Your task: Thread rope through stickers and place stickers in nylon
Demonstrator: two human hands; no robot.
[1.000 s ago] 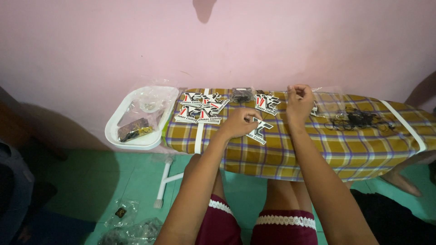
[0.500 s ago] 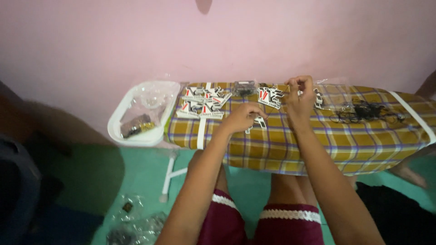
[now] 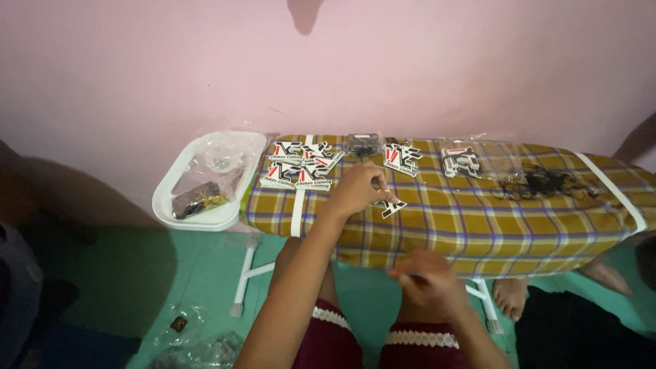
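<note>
My left hand (image 3: 359, 188) rests on the yellow plaid board cover (image 3: 478, 225), its fingertips pinched on a small black, white and red paper tag (image 3: 393, 206) lying on the cloth. Lower down, my right hand (image 3: 427, 281) is off the board, over my lap, with its fingers closed together; nothing shows in them. A pile of similar tags (image 3: 297, 167) lies at the board's left end. Two more tags (image 3: 402, 157) lie just beyond my left hand.
A white tray (image 3: 179, 205) holding clear plastic and a dark packet hangs at the board's left end. A clear bag of tags (image 3: 461, 162) and a tangle of black strings (image 3: 540, 181) lie to the right. Another person's foot (image 3: 509, 297) stands under the board. Plastic bags (image 3: 198, 342) litter the green floor.
My right hand has come off the far side of the board and dropped down toward my lap. My left hand stays on the tag at the board's middle.
</note>
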